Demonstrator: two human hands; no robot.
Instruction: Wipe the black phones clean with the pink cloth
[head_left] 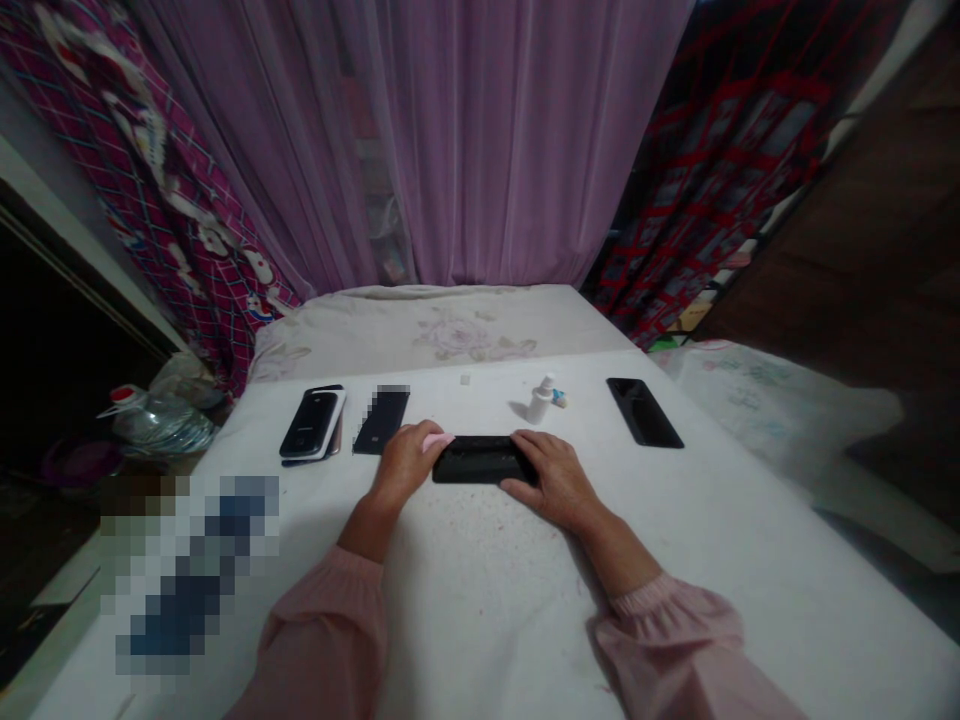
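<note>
A black smartphone lies sideways on the white-covered table in front of me. Pinched in my left hand is a small pink cloth, pressed at the phone's left end along its far edge. My right hand grips the phone's right end, fingers along the far side and thumb along the near side. Just beyond the phone stands a small white spray bottle. Another dark phone lies right beyond my left hand, partly blurred out.
Stacked phones lie at the left, and a single black phone at the right. A tiny pale square sits farther back. A pixelated patch covers the table's left edge. A large plastic bottle stands beyond that edge; purple curtains hang behind.
</note>
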